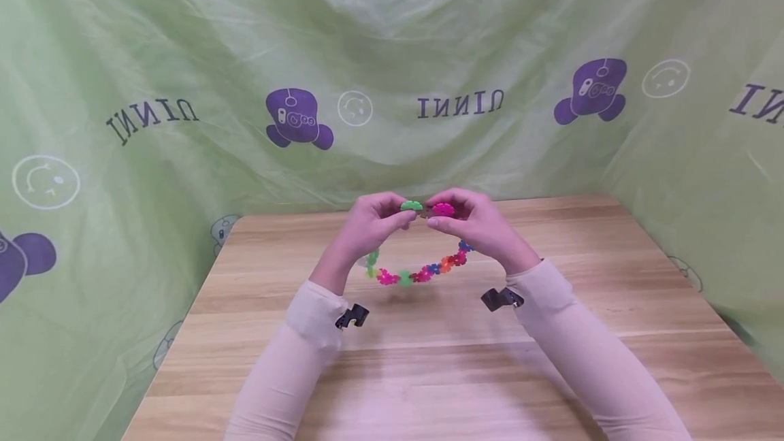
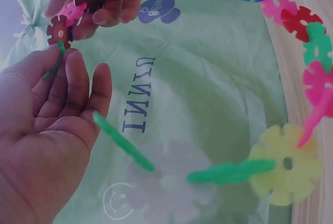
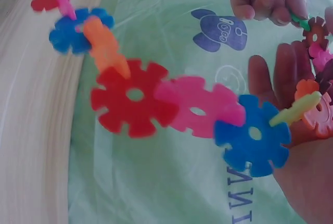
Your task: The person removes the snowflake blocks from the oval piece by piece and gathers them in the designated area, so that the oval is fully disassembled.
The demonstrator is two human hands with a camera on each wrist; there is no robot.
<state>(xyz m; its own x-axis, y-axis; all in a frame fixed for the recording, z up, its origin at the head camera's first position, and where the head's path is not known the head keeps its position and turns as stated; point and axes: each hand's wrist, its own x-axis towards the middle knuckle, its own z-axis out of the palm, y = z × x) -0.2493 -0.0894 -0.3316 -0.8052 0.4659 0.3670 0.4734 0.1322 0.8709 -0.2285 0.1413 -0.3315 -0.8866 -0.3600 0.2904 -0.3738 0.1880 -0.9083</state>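
Observation:
A loop of snowflake-shaped plastic discs [image 1: 421, 275], slotted edge to edge in many colours, hangs between both hands above the table. My left hand [image 1: 369, 220] pinches a green disc [image 1: 412, 205] between thumb and fingers. Opposite it, my right hand [image 1: 480, 223] holds a pink disc [image 1: 443, 209] with thumb and forefinger. A brown disc [image 2: 59, 32] sits between the two grips, touching the green one. Below the left hand, a pale see-through disc [image 2: 169, 182] and a yellow disc [image 2: 287, 164] continue the chain; a blue disc [image 3: 253, 135] hangs beside the right palm.
Under the hands spreads a wood-grain table [image 1: 416, 352]. A green printed cloth [image 1: 392, 33] hangs behind it and along both sides. Black wrist mounts [image 1: 353, 317] sit at the cuffs of the light sleeves.

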